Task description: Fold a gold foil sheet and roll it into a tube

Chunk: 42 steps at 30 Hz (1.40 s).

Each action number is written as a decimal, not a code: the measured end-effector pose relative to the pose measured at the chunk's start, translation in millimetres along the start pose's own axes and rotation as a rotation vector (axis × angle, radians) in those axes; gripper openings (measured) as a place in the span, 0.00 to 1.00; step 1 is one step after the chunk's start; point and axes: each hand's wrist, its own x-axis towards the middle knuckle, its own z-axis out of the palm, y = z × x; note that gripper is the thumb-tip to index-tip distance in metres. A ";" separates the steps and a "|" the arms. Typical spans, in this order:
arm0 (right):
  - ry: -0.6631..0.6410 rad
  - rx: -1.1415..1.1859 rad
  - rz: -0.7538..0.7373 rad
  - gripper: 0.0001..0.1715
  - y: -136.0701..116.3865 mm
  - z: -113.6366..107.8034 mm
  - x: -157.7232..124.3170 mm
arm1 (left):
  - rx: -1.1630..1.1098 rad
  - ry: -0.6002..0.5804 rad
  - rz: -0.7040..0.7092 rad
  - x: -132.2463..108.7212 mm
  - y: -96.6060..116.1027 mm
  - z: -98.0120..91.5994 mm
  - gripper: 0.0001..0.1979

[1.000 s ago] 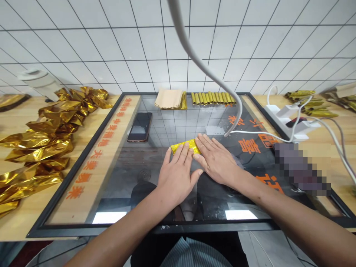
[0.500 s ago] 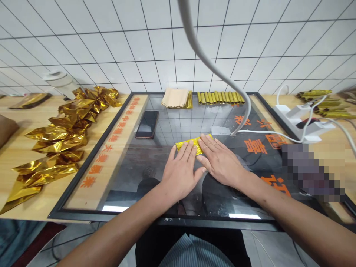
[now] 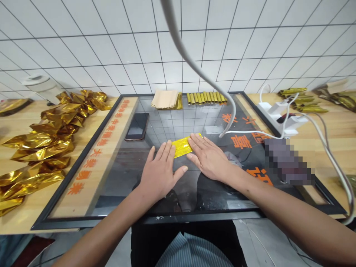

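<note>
A flattened strip of gold foil paper (image 3: pixel 182 147) lies on the dark glass panel (image 3: pixel 119 178) in front of me. My left hand (image 3: pixel 160 168) rests flat with its fingertips at the strip's left end, thumb spread to the right. Over the strip's right end lie the outstretched fingers of my right hand (image 3: pixel 207 154), palm down. Neither hand grips anything. Behind the strip, near the wall, sit a stack of paper sheets (image 3: pixel 165 99), tan on top with gold below, and a row of several gold paper rolls (image 3: pixel 206 98).
Left on the panel lies a phone (image 3: pixel 137 127). Folded gold foil pieces (image 3: pixel 44 144) spread over the wooden table at left, with a white container (image 3: pixel 41 87) behind. A thick cable (image 3: pixel 200 72) hangs in front; a power strip (image 3: pixel 278 115) and more gold rolls (image 3: pixel 303 100) are at right.
My left hand has slid left, baring the middle of the gold strip. My right hand stays on the right end. The whole view has shifted slightly.
</note>
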 end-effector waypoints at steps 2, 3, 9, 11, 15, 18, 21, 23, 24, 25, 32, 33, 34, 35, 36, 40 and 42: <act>-0.001 -0.005 0.006 0.43 -1.3 -1.0 0.3 | 0.016 0.025 0.009 -2.7 -3.5 1.2 0.42; -0.004 -0.008 0.010 0.43 -2.3 -1.8 0.6 | 0.019 0.035 0.012 -3.6 -4.8 1.2 0.41; -0.015 0.009 0.037 0.43 -5.6 -4.5 2.0 | 0.032 0.142 0.070 5.0 -2.0 -9.4 0.43; -0.014 0.011 0.036 0.43 -4.6 -3.3 2.2 | 0.025 0.151 0.145 12.4 3.2 -11.8 0.43; 0.000 -0.008 0.014 0.42 -2.6 -1.2 2.1 | -0.018 0.103 0.213 23.5 9.0 -4.3 0.44; -0.005 -0.019 0.012 0.42 -3.9 -2.3 1.8 | -0.035 0.073 0.196 23.0 5.0 5.1 0.43; -0.019 -0.021 0.031 0.41 -4.9 -4.8 1.7 | -0.031 0.068 0.188 17.2 -1.2 9.2 0.43; -0.024 -0.030 0.057 0.41 -3.1 -6.5 1.9 | -0.024 0.067 0.182 13.7 -3.7 9.4 0.43; -0.027 -0.041 0.073 0.41 -1.2 -7.1 2.0 | -0.022 0.065 0.177 12.6 -4.2 9.2 0.43; -0.029 -0.055 0.089 0.41 1.2 -7.7 2.2 | -0.021 0.061 0.171 11.9 -4.2 9.1 0.42; -0.009 -0.066 0.147 0.44 14.5 -9.2 3.5 | -0.043 0.030 0.127 11.5 2.0 4.9 0.41; 0.005 -0.057 0.155 0.45 14.0 -9.8 4.0 | -0.050 0.025 0.117 11.4 3.2 3.4 0.41; 0.025 -0.048 0.152 0.45 12.5 -10.6 4.7 | -0.059 0.012 0.108 11.3 4.3 1.9 0.41; 0.051 -0.036 0.141 0.45 9.9 -11.6 5.4 | -0.069 -0.003 0.097 11.4 5.4 0.5 0.41; 0.060 -0.015 0.115 0.45 6.2 -12.6 6.2 | -0.076 -0.023 0.092 11.5 6.3 -0.8 0.41; 0.006 0.109 -0.032 0.46 -15.6 -13.6 8.6 | -0.119 -0.064 0.073 12.4 8.9 -4.5 0.41; -0.043 0.147 -0.069 0.47 -24.5 -11.3 9.6 | -0.136 -0.071 0.064 12.5 9.9 -5.7 0.41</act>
